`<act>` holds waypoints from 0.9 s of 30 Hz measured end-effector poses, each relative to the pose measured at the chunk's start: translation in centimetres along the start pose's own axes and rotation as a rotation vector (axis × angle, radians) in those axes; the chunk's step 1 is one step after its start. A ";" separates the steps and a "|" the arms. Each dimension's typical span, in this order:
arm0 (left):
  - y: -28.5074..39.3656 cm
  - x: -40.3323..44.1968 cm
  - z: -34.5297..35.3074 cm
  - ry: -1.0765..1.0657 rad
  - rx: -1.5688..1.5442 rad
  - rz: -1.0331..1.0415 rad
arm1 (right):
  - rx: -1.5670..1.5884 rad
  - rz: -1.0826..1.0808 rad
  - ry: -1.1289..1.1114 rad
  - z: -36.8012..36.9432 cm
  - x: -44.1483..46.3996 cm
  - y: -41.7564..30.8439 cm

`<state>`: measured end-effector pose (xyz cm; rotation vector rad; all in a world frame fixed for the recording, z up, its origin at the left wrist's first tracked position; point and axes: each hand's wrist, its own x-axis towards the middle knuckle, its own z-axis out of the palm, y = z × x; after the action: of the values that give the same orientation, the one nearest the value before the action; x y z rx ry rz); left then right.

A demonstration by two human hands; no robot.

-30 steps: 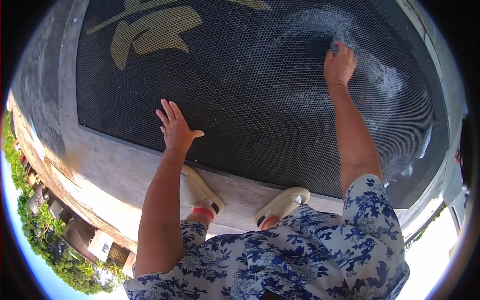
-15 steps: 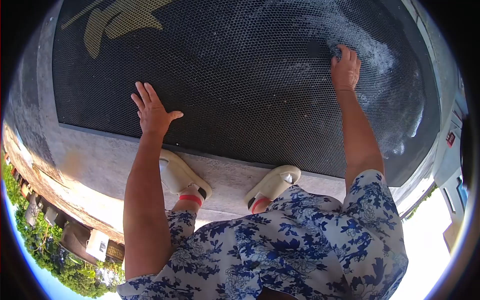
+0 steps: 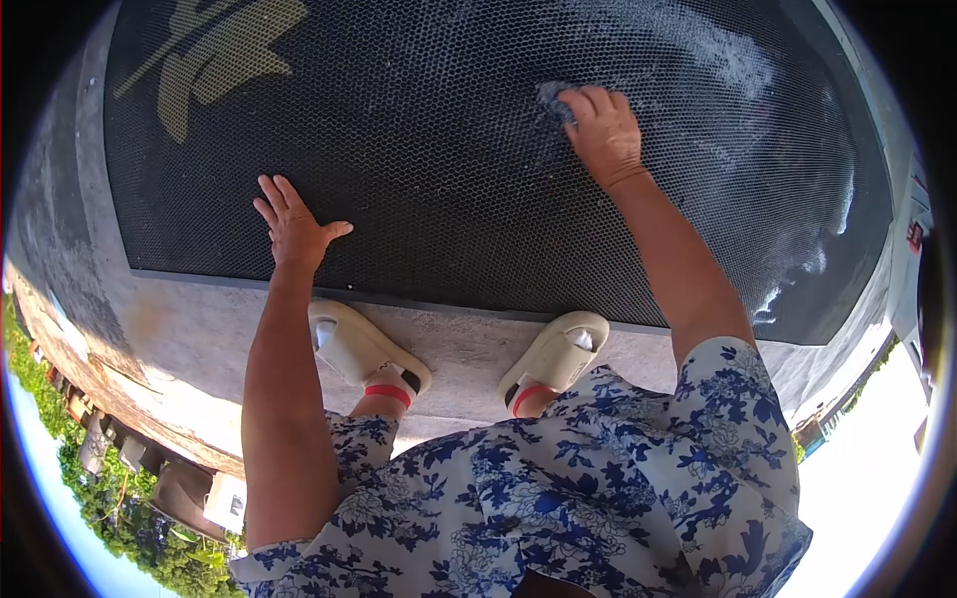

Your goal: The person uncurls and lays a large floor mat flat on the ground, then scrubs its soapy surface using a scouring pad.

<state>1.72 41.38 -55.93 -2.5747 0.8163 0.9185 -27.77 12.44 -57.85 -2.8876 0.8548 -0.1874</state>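
A large black mat (image 3: 429, 219) with a honeycomb texture spreads before me, with whitish suds (image 3: 728, 60) smeared over its right half. My left hand (image 3: 297, 227) lies on the mat near its front edge, fingers and thumb spread, holding nothing. Farther right and higher up, my right hand (image 3: 606, 132) is closed around a bluish-grey scrubbing pad (image 3: 556, 101), pressed to the mat. Part of the pad is hidden under the fingers. At the upper left the mat bears a yellowish leaf-like pattern (image 3: 239, 50).
Two feet in cream slippers (image 3: 367, 344) stand on the grey concrete floor (image 3: 459, 359) at the mat's front edge. Plants (image 3: 130, 498) and roofs lie beyond the floor at the lower left. Bright light fills the lower right.
My right hand has moved left across the mat with the pad. My left hand shows farther left in the view than a second ago, still spread on the mat, as the view shifted.
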 end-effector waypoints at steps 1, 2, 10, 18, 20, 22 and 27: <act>0.1 0.5 -0.1 0.035 -0.001 0.011 | -0.113 0.147 0.037 0.3 1.7 3.3; 0.1 0.6 -0.3 0.041 0.005 0.008 | -0.153 0.311 0.055 0.3 2.9 5.6; 1.0 -0.2 -1.6 -0.005 -0.029 -0.031 | 0.258 -0.314 -0.191 -0.1 -4.4 -12.1; 0.7 0.4 -1.4 0.010 -0.068 0.014 | 0.130 -0.306 0.055 3.7 12.2 -8.8; 0.9 0.1 -1.7 -0.050 -0.053 -0.022 | 0.043 0.008 0.145 4.2 16.7 -8.9; 0.9 0.1 -1.9 -0.055 -0.060 -0.031 | 0.093 0.158 0.142 4.0 17.0 -10.9; 1.1 0.1 -1.9 -0.059 -0.013 -0.028 | 0.308 -0.549 -0.113 2.4 2.8 -17.8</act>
<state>2.01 39.64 -54.62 -2.5505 0.7589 0.9891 -15.62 25.98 -57.21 -2.7279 -0.0063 -0.1826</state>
